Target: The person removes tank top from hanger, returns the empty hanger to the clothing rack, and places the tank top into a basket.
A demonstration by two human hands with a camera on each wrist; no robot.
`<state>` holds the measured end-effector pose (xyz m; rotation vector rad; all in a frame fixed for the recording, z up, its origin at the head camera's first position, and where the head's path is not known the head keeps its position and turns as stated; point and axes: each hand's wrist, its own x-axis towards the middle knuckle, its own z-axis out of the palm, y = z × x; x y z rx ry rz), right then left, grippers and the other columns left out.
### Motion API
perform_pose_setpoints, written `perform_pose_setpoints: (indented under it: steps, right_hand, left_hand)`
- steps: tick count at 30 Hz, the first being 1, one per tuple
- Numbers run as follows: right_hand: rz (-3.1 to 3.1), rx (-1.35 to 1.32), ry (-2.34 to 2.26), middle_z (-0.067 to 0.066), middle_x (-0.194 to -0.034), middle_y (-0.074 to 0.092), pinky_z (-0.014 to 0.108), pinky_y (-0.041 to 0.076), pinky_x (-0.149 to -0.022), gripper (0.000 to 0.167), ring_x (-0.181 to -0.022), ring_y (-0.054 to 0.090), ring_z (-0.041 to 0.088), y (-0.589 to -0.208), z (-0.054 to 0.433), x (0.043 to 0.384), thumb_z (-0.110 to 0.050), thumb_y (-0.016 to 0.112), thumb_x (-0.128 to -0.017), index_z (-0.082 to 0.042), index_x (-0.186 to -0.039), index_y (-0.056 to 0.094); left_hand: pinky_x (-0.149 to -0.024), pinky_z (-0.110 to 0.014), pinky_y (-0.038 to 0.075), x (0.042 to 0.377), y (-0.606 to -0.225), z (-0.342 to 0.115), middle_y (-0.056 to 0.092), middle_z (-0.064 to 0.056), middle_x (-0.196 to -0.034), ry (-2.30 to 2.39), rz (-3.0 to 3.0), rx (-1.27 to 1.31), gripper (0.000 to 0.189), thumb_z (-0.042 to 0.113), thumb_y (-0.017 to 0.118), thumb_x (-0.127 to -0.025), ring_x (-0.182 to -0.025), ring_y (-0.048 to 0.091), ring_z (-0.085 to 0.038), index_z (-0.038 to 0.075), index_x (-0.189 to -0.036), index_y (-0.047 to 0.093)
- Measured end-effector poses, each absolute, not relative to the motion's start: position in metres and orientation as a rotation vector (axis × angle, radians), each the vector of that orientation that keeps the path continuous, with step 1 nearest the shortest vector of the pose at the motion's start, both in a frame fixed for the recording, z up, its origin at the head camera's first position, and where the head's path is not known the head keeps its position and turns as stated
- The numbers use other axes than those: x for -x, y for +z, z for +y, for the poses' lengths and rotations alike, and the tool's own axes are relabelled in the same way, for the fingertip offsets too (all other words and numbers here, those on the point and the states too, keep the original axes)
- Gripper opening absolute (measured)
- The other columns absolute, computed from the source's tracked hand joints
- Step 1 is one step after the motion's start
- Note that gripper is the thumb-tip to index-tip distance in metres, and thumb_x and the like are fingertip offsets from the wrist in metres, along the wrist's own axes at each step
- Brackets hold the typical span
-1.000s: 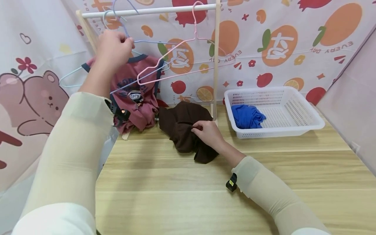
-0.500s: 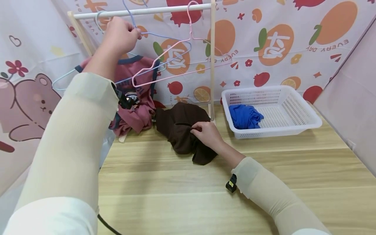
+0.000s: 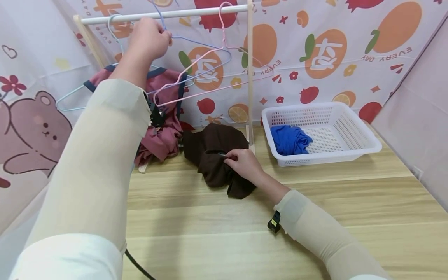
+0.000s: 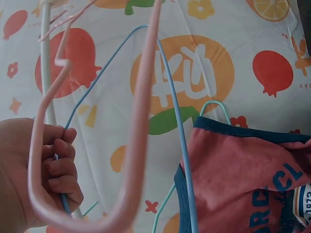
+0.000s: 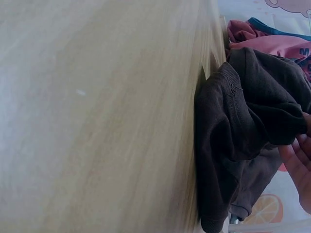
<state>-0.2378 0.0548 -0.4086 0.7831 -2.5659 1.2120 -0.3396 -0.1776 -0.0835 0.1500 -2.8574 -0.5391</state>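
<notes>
My left hand (image 3: 150,39) is raised at the rail, its fingers curled round a blue clothes hanger (image 4: 183,150) close to the hook. On the table, my right hand (image 3: 245,165) pinches the upper edge of a crumpled dark brown garment (image 3: 224,136) between thumb and fingers. That edge stands up as a small open fold; the right wrist view shows a ribbed band along the cloth. Beside the left hand, a pink hanger (image 4: 138,145) hangs from the rail. A dusty-pink sleeveless top (image 4: 223,160) with blue trim hangs on a mint hanger, partly hidden behind the left arm.
The white rail (image 3: 192,12) spans two wooden posts at the back of the table (image 3: 210,225). A white perforated basket (image 3: 325,156) stands at the right with a bunched blue garment (image 3: 290,140) inside. Behind everything hangs a fruit-print curtain (image 3: 294,35).
My left hand has shifted right with the blue hanger. The right hand keeps its pinch, and the brown garment's edge now stands open in a fold. The head view has turned slightly right.
</notes>
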Motion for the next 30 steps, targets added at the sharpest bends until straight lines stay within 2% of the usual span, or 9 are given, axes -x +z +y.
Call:
perform_pose_setpoints:
  steps: [3,6,7,11,15,18,23,26,30]
  right_hand:
    - [-2.561,-0.788,1.210,0.003,-0.089,0.074,0.030,0.054,-0.074,0.012,-0.075,0.062,0.013,-0.410,0.054,0.236,-0.019,0.074,-0.089,-0.010,-0.095,0.077]
    - [-2.559,-0.794,1.210,0.003,-0.088,0.074,0.029,0.054,-0.072,0.012,-0.074,0.061,0.013,-0.409,0.052,0.234,-0.019,0.074,-0.089,-0.009,-0.095,0.077]
    - [-2.560,-0.794,1.211,0.003,-0.087,0.074,0.029,0.054,-0.072,0.012,-0.073,0.061,0.013,-0.409,0.051,0.233,-0.019,0.074,-0.089,-0.009,-0.095,0.077]
    - [-2.558,-0.796,1.216,0.003,-0.085,0.074,0.027,0.052,-0.069,0.011,-0.071,0.059,0.013,-0.408,0.050,0.232,-0.018,0.074,-0.089,-0.009,-0.095,0.077]
    - [-2.556,-0.796,1.195,0.002,-0.084,0.073,0.027,0.051,-0.069,0.011,-0.072,0.060,0.012,-0.408,0.049,0.232,-0.020,0.074,-0.089,-0.010,-0.094,0.077]
    - [-2.552,-0.791,1.181,0.000,-0.082,0.073,0.028,0.051,-0.069,0.011,-0.072,0.061,0.012,-0.408,0.049,0.233,-0.021,0.074,-0.089,-0.011,-0.093,0.077]
    - [-2.553,-0.792,1.191,0.000,-0.081,0.072,0.028,0.051,-0.069,0.011,-0.072,0.062,0.012,-0.409,0.048,0.234,-0.021,0.074,-0.089,-0.011,-0.092,0.077]
    - [-2.555,-0.795,1.197,0.001,-0.082,0.073,0.029,0.052,-0.070,0.011,-0.073,0.062,0.012,-0.409,0.048,0.235,-0.021,0.074,-0.089,-0.011,-0.093,0.077]
    - [-2.555,-0.802,1.201,0.001,-0.083,0.073,0.029,0.053,-0.071,0.012,-0.074,0.063,0.013,-0.408,0.048,0.236,-0.020,0.073,-0.089,-0.010,-0.093,0.077]
  left_hand:
    - [-0.067,-0.029,0.041,0.341,-0.086,-0.174,0.054,0.002,-0.096,-0.502,-2.858,-0.170,0.042,0.043,0.035,-0.103,-0.080,0.046,-0.015,0.019,-0.111,0.068]
    - [-0.068,-0.029,0.042,0.342,-0.091,-0.171,0.054,0.001,-0.098,-0.468,-2.861,-0.171,0.047,0.040,0.036,-0.103,-0.084,0.048,-0.016,0.012,-0.127,0.065]
    - [-0.068,-0.029,0.042,0.342,-0.093,-0.171,0.054,0.000,-0.099,-0.459,-2.866,-0.167,0.047,0.039,0.036,-0.103,-0.085,0.048,-0.017,0.010,-0.127,0.065]
    - [-0.068,-0.030,0.041,0.343,-0.098,-0.171,0.056,-0.004,-0.097,-0.442,-2.884,-0.132,0.043,0.037,0.040,-0.102,-0.086,0.049,-0.021,0.007,-0.111,0.068]
    - [-0.065,-0.034,0.038,0.343,-0.102,-0.173,0.053,-0.004,-0.076,-0.422,-2.905,-0.092,0.037,0.033,0.042,-0.101,-0.081,0.046,-0.024,0.004,-0.088,0.060]
    - [-0.065,-0.035,0.038,0.344,-0.105,-0.174,0.051,-0.006,-0.078,-0.431,-2.939,-0.087,0.036,0.031,0.042,-0.101,-0.082,0.045,-0.025,0.004,-0.084,0.057]
    - [-0.073,-0.031,0.040,0.345,-0.108,-0.173,0.054,-0.010,-0.103,-0.455,-2.973,-0.094,0.041,0.033,0.041,-0.102,-0.093,0.047,-0.024,0.003,-0.110,0.067]
    - [-0.075,-0.029,0.043,0.345,-0.109,-0.171,0.054,-0.007,-0.109,-0.492,-2.988,-0.127,0.047,0.036,0.039,-0.102,-0.095,0.049,-0.022,0.005,-0.130,0.061]
    - [-0.078,-0.027,0.047,0.342,-0.109,-0.170,0.054,-0.008,-0.122,-0.530,-3.001,-0.159,0.053,0.040,0.036,-0.103,-0.102,0.052,-0.021,0.006,-0.143,0.050]
